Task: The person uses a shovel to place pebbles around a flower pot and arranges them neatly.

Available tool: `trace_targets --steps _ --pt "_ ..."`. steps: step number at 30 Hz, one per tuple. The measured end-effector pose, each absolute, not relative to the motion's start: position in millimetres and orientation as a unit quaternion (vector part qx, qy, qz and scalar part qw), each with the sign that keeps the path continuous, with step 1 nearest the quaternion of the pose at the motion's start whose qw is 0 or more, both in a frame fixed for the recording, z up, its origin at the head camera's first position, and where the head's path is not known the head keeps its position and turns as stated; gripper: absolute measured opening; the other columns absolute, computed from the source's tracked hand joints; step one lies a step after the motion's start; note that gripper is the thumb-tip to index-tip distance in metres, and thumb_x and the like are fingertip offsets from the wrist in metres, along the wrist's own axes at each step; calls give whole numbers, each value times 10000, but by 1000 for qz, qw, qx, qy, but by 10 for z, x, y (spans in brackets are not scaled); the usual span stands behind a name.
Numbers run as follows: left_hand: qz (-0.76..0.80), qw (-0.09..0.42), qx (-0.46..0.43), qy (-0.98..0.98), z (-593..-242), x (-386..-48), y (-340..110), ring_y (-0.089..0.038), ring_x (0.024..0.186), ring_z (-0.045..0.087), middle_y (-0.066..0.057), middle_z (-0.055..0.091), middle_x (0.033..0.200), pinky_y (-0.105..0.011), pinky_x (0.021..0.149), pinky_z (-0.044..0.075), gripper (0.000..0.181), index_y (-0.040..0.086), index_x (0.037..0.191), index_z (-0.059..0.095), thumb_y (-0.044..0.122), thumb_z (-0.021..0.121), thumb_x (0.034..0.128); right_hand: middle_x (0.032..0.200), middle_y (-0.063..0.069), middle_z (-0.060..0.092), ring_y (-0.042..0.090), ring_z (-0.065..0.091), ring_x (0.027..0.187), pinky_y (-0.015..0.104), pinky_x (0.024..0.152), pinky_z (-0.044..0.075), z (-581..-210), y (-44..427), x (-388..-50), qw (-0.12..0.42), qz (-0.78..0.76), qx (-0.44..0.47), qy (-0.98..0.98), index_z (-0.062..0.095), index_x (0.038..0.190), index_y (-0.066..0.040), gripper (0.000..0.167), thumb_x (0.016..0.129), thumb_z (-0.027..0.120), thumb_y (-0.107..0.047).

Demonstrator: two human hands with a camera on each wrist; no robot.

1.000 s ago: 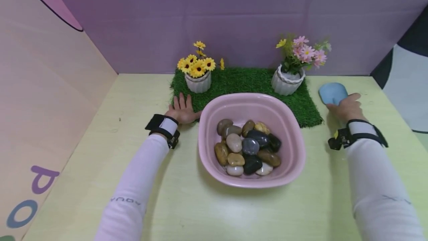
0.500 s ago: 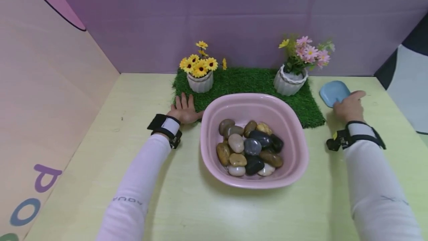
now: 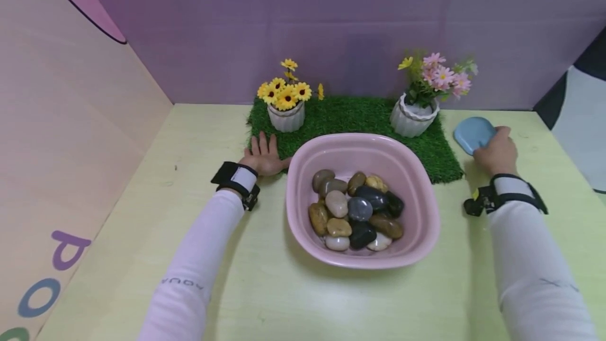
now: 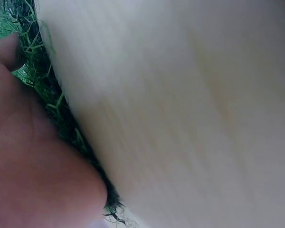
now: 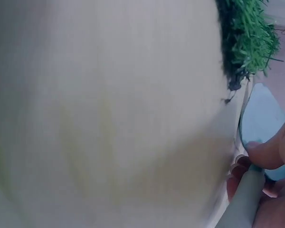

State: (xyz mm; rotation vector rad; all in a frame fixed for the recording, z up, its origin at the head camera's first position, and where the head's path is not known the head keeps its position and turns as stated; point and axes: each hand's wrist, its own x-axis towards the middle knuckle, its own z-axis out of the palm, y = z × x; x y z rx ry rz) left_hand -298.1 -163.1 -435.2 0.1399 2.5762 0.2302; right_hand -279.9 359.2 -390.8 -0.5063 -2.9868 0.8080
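My right hand point(image 3: 498, 154) grips a light blue shovel point(image 3: 473, 133) at the right of the table. In the right wrist view the thumb lies over the base of its blade point(image 5: 262, 114), and the fingers curl round its pale handle point(image 5: 244, 197). My left hand point(image 3: 264, 162) lies palm up with fingers spread at the left edge of the green grass mat point(image 3: 350, 112). Its thumb points at the rim of a pink basin point(image 3: 423, 199); whether they touch I cannot tell. Several smooth stones point(image 3: 360, 209), brown, black, grey and white, lie in the basin.
On the mat stand a white pot of yellow flowers point(image 3: 286, 117) and a white pot of pink flowers point(image 3: 413, 114). A purple wall point(image 3: 331, 36) rises along the back edge of the table point(image 3: 322, 299). A pale printed panel point(image 3: 71, 120) borders the left side.
My right hand's fingers have closed in round the shovel's handle, and the shovel has turned slightly. The left hand stays in place. The whole view has shifted a little.
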Motion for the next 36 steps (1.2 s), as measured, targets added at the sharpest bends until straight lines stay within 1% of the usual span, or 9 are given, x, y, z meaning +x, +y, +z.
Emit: trace_targets --steps 3,7,13,20,25,28,30,34,36 --pt "89 272 51 957 -4357 -2985 -1633 -484 1505 -40 -259 7 1638 -635 1201 -1 975 103 1588 65 775 261 910 1378 522 260 636 327 1259 664 1080 288 -3902 3590 -2801 -3 260 -162 -952 59 1449 154 746 849 459 -40" --pt "90 272 52 957 -4365 -2989 -1633 -484 1505 -41 -259 4 1638 -637 1200 -6 979 103 1588 63 778 263 908 1358 533 262 649 339 1231 677 1057 305 -3911 3582 -2802 -5 264 -167 -950 52 1438 164 716 855 412 -45" --pt "83 272 53 957 -4357 -2977 -1624 -490 1503 -26 -267 23 1635 -642 1198 7 980 95 1587 77 778 259 909 1351 536 270 660 350 1214 685 1041 315 -3913 3594 -2801 -11 262 -168 -950 31 1442 144 685 884 358 -84" --pt "72 271 62 958 -4332 -2974 -1620 -518 1492 14 -291 69 1624 -658 1189 9 999 60 1579 113 781 269 905 1386 531 230 662 325 1249 681 1072 299 -3807 3640 -2770 -38 264 -194 -944 -22 1457 150 695 910 316 -116" --pt "60 271 67 958 -4324 -2972 -1623 -521 1491 24 -294 89 1620 -657 1190 10 997 60 1577 136 784 269 904 1451 516 144 637 280 1328 661 1119 262 -3714 3655 -2747 -54 292 -213 -931 -121 1477 124 753 921 312 -142" --pt "50 270 72 959 -4318 -2969 -1624 -527 1488 35 -300 104 1616 -660 1188 14 999 54 1574 150 785 268 904 1472 507 111 619 238 1369 640 1147 234 -3684 3660 -2736 -48 310 -219 -924 -153 1469 129 770 929 310 -166" --pt "44 269 75 959 -4320 -2971 -1625 -527 1488 41 -301 111 1614 -660 1189 17 999 55 1573 157 786 270 902 1482 499 111 601 228 1387 617 1163 227 -3673 3657 -2729 -35 325 -224 -918 -144 1466 136 772 931 318 -173" --pt "47 270 73 959 -4329 -2980 -1625 -522 1490 34 -296 99 1618 -656 1191 15 1001 61 1576 148 789 272 900 1506 467 127 554 262 1387 584 1168 250 -3643 3638 -2704 -13 364 -232 -902 -112 1473 113 770 916 338 -170" --pt "51 271 70 959 -4330 -2986 -1629 -519 1492 27 -294 89 1620 -653 1193 11 1004 64 1577 138 791 269 898 1514 451 143 533 302 1357 565 1152 289 -3623 3624 -2696 -6 378 -235 -895 -106 1479 92 772 906 342 -166"
